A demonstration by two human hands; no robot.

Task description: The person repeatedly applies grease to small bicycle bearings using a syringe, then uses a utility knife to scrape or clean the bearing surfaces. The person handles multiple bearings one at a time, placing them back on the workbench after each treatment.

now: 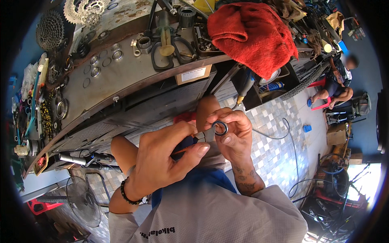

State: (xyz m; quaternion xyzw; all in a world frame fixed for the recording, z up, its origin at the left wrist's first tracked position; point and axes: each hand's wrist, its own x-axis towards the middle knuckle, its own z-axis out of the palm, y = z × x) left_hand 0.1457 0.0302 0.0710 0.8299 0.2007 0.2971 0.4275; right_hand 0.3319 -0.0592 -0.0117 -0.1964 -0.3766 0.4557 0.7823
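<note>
My right hand (237,133) pinches a small bearing (225,128), a metal ring with a dark rim, between thumb and fingers. From the left, my left hand (164,152) is closed around a dark blue-handled tool (200,137) with a flat grey metal tip. That tip reaches the bearing's near-left edge; whether it is inside the rim I cannot tell. Both hands are above my lap, in front of the workbench (133,79). Most of the tool's handle is hidden by my left fingers.
Several bearings and thin rings (95,71) lie on the bench, near black-handled scissors (162,60). A red cloth (253,36) hangs over the bench edge, with an air gun (244,90) below it. A fan (83,200) stands lower left; a person (338,81) sits at the right.
</note>
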